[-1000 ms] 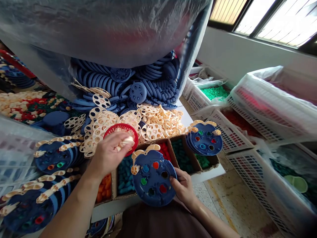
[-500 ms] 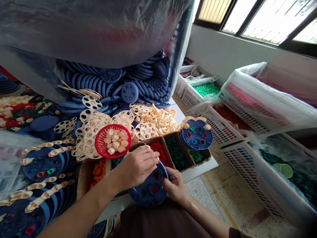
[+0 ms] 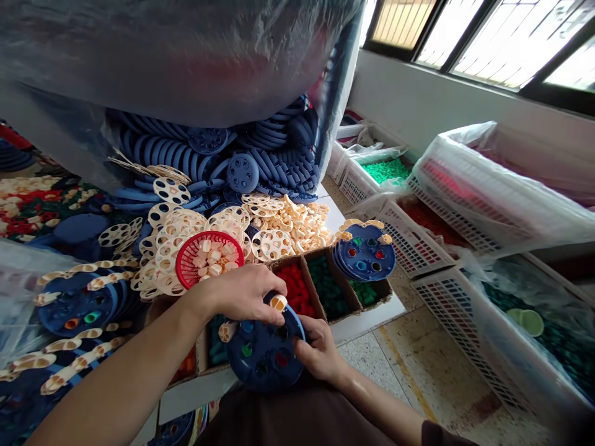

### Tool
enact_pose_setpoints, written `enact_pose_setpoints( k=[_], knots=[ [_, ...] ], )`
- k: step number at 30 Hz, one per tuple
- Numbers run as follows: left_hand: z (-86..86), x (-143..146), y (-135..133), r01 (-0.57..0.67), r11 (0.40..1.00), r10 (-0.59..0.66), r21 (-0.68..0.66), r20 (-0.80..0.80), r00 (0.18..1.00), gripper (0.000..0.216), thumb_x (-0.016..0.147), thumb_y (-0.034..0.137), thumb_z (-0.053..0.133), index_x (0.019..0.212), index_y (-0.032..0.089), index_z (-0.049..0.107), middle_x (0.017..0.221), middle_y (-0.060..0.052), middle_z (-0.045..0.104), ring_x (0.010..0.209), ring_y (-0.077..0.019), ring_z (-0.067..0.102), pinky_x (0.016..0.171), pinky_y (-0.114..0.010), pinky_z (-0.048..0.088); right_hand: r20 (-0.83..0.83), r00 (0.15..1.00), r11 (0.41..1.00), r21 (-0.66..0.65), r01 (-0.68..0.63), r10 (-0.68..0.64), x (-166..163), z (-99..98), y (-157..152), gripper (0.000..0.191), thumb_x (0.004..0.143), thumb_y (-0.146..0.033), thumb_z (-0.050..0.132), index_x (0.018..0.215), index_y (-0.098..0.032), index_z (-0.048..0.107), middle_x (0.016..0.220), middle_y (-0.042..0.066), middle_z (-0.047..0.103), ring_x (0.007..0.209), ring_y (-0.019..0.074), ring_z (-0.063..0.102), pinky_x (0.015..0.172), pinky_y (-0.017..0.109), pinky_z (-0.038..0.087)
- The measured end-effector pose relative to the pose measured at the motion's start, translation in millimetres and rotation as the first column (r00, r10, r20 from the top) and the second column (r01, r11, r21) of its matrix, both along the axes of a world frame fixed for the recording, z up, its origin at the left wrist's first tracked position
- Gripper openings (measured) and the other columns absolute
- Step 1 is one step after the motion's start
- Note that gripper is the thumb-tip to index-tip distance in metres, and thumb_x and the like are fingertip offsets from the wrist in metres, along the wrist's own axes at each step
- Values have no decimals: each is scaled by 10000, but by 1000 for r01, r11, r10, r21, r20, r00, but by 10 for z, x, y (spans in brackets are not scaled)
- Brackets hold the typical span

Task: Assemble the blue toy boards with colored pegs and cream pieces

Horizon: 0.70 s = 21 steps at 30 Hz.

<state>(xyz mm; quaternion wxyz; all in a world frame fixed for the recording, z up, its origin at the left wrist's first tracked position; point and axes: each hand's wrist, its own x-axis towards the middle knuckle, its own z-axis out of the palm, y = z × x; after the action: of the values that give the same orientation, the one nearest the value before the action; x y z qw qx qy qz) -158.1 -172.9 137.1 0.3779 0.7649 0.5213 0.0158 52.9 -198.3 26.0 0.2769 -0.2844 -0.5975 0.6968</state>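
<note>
One round blue plastic disc point(image 3: 263, 368) hangs tilted just before the near edge of the counter point(image 3: 367, 323) — the right hand point(image 3: 320, 350) grips its right rim, while the left hand point(image 3: 246, 294) pinches a short cream plastic piece point(image 3: 278, 302) over its upper edge. That piece sits nearer the left hand, above and left of the right one, its long axis hard to judge because the hollow end faces the camera — and no brand, label or writing is legible anywhere.
</note>
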Motion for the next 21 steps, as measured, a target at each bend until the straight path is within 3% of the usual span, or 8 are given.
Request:
enact_pose_setpoints(
  k=[2, 5, 8, 11, 13, 15, 18, 21],
  knots=[
    [19, -13, 23, -50, 998, 51, -42, 14, 999, 273, 745, 438, 729, 910, 223, 762, 781, -11, 706, 714, -182, 633, 584, -253, 412, -13, 1000, 1000, -2, 8, -8, -7, -16, 14, 131, 689, -204, 523, 743, -158, 634, 577, -44, 461, 515, 92, 380, 477, 223, 343],
    [-65, -119, -30, -236, 967, 250, -99, 153, 956, 574, 658, 466, 808, 1174, 242, 689, 1005, -31, 713, 872, -219, 662, 677, -255, 477, -32, 998, 999, 11, 52, -51, 44, -31, 34, 137, 704, -218, 560, 770, -162, 665, 585, -39, 493, 526, 101, 402, 490, 227, 362],
    [-313, -289, -190, -344, 868, 471, -358, 373, 800, 749, 689, 414, 820, 1363, 267, 528, 1200, -56, 669, 1071, -258, 645, 818, -301, 529, -47, 990, 991, 17, 132, -131, 157, -74, 39, 157, 728, -221, 590, 833, -169, 694, 603, -32, 542, 533, 108, 433, 502, 227, 382],
    [-631, -373, -356, -260, 770, 607, -583, 541, 582, 715, 778, 339, 773, 1414, 267, 455, 1225, -74, 672, 1116, -262, 639, 903, -366, 531, -61, 972, 974, -4, 226, -226, 275, -167, 17, 173, 795, -264, 584, 876, -175, 708, 623, -19, 580, 537, 115, 459, 508, 230, 407],
    [-785, -341, -397, -209, 770, 615, -603, 615, 493, 737, 781, 310, 778, 1432, 243, 439, 1272, -103, 652, 1165, -279, 615, 943, -392, 518, -70, 957, 959, -24, 281, -282, 341, -230, 0, 203, 833, -327, 585, 887, -179, 713, 641, -8, 601, 547, 125, 486, 521, 239, 434],
    [-848, -251, -355, -176, 797, 582, -578, 658, 478, 708, 793, 301, 769, 1426, 219, 461, 1292, -122, 640, 1211, -293, 586, 978, -411, 503, -72, 937, 940, -36, 340, -342, 405, -265, -5, 245, 839, -391, 606, 892, -180, 720, 660, 2, 619, 563, 134, 509, 534, 246, 451],
    [-808, -48, -137, -195, 808, 570, -555, 656, 495, 584, 824, 326, 734, 1364, 205, 547, 1218, -125, 683, 1174, -298, 614, 963, -425, 521, -53, 899, 900, -49, 432, -434, 529, -264, 18, 276, 834, -430, 639, 854, -172, 733, 677, 15, 633, 574, 137, 524, 535, 247, 453],
    [-750, 199, 217, -260, 771, 628, -581, 626, 463, 544, 797, 377, 751, 1283, 179, 607, 1093, -121, 726, 1017, -291, 689, 850, -401, 573, -22, 842, 841, -57, 538, -540, 735, -253, 71, 312, 861, -439, 619, 900, -157, 745, 523, -31, 525, 444, 97, 429, 435, 221, 366]
  ],
)
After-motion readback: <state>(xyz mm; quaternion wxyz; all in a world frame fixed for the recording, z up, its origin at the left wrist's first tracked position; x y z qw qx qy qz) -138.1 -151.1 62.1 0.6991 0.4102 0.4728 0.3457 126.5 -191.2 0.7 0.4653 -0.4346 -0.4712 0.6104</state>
